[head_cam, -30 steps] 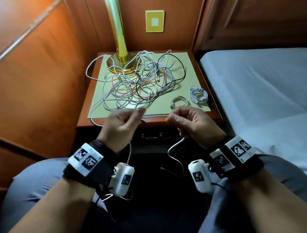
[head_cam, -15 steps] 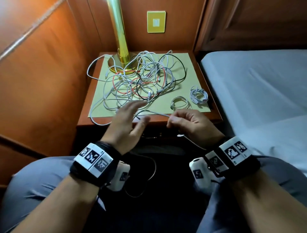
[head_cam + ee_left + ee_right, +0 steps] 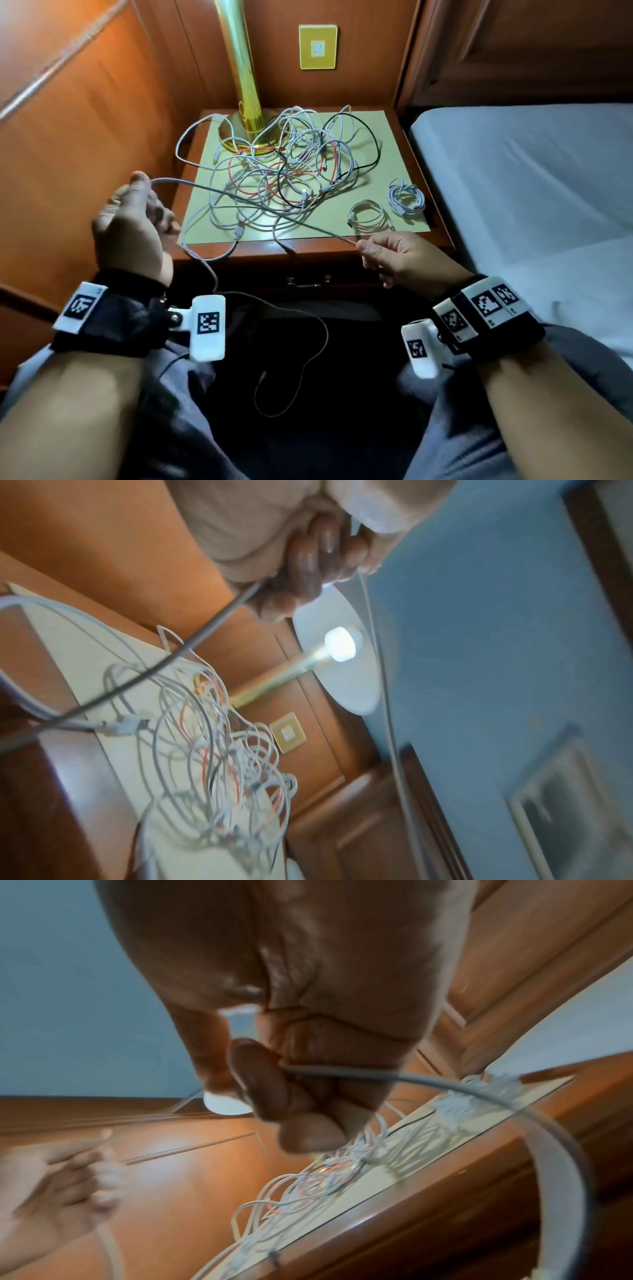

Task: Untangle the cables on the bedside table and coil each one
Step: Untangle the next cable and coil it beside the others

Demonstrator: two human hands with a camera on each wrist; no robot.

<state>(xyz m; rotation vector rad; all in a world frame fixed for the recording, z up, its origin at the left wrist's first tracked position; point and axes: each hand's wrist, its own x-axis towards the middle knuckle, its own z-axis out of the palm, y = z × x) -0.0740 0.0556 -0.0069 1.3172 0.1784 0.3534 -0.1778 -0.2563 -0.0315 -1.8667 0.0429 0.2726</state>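
A tangle of white, red and black cables (image 3: 284, 171) lies on the bedside table (image 3: 431, 164) around the lamp base. One white cable (image 3: 253, 207) is stretched taut in the air in front of the table. My left hand (image 3: 137, 219) grips it at the left, raised, fingers curled round it (image 3: 308, 561). My right hand (image 3: 394, 253) pinches its other part at the table's front edge, between thumb and fingers (image 3: 260, 1074). The cable's slack hangs from my left hand into my lap (image 3: 294, 359). Two coiled white cables (image 3: 368, 216) (image 3: 406, 200) rest at the table's right front.
A gold lamp pole (image 3: 243, 68) stands at the back of the table on a yellowish mat (image 3: 394, 137). Wood panelling (image 3: 85, 137) rises at the left, and a bed with a grey sheet (image 3: 531, 178) lies at the right. A yellow wall switch (image 3: 318, 46) is behind.
My hands have moved apart: the left went up and to the left while gripping the white cable, the right stayed near the table's edge. The cable between them is now pulled straight.
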